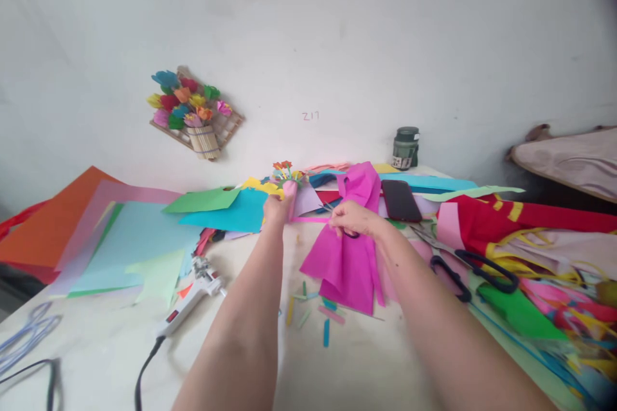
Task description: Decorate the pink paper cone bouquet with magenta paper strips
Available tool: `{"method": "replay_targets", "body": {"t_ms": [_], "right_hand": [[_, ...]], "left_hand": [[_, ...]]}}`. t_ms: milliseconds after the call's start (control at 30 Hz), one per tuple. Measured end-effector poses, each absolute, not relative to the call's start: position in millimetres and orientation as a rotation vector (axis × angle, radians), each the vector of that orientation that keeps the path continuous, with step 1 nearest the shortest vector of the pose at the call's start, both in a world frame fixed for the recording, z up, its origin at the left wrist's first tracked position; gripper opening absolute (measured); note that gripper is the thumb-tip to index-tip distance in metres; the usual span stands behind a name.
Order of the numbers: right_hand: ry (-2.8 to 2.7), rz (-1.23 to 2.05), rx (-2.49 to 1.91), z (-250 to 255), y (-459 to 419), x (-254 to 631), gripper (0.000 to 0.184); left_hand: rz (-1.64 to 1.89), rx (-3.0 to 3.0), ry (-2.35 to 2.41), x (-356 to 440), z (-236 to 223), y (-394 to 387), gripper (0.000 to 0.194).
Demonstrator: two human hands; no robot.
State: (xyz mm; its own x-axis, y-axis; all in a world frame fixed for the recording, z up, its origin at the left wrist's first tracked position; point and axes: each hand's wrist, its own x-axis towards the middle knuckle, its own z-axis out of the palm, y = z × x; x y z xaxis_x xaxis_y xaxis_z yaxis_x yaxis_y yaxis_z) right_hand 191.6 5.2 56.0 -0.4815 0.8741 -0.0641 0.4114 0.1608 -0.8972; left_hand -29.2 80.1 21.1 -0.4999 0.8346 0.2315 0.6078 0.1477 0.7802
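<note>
While the left hand (274, 207) curls around a paper bouquet (289, 187), the right hand (355, 218) grips scissors (354, 235) over magenta sheets (344, 268); bare tabletop (337, 369) lies between the forearms (248, 298), both cut off below, and fingers (338, 223) hide most of the scissors.

Table (328, 376): pale top. Glue gun (186, 303) lies on it, black cable (139, 379) trailing from its handle end. Left of the gun: pale blue cord (41, 329), loosely coiled. Beyond and left of the gun: overlapping coloured sheets (139, 241). Right of the gun: scattered paper strips (326, 333); past these, magenta paper (332, 263), creased, upper portion raised.
</note>
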Motion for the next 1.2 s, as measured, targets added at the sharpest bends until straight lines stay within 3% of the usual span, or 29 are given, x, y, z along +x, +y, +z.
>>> {"method": "replay_targets", "body": {"t_ms": [100,233,400,733,1000,1200], "right_hand": [[-1.897,1.304,-1.246,60,4,198,0.016],[-1.803,1.332,-1.241,58,5,199,0.018],[-1.756,1.237,-1.296,55,8,196,0.022],[-1.659,0.956,-1.349,50,14,186,0.022],[-1.613,0.892,-1.242,33,21,159,0.024],[-1.486,1.096,-1.125,39,11,155,0.024]], "left_hand": [[1.142,1.386,2.212,-23,20,89,0.056],[1.003,1.384,2.253,-19,19,90,0.043],[1.174,1.310,2.178,-25,16,87,0.035],[1.704,1.084,1.603,-24,37,38,0.044],[1.643,1.250,1.264,20,42,-14,0.045],[1.495,1.320,1.156,43,36,-33,0.047]]}}
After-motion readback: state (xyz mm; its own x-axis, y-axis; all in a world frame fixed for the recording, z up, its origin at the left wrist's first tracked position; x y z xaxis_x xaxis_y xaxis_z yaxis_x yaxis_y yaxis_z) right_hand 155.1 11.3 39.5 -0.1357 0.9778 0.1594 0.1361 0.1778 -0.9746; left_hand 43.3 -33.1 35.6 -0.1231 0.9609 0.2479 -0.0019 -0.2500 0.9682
